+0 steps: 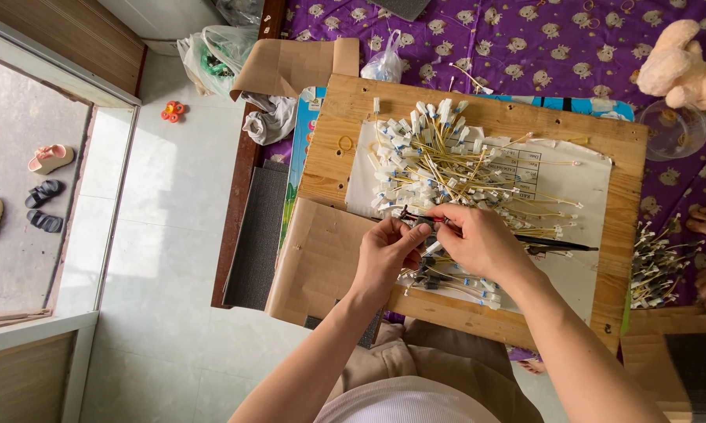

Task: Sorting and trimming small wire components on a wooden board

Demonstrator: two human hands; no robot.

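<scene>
Both hands meet over the near edge of the wooden board. The left hand and right hand each have their grip pinched together on 1 thin dark wire piece held between them, just above the paper sheet. Far of them lies the tangled pile of yellow wires with white connectors; a smaller bundle lies near. A snagged strand could drag the pile out of order, or the small piece could slip from the fingertips into it.
</scene>
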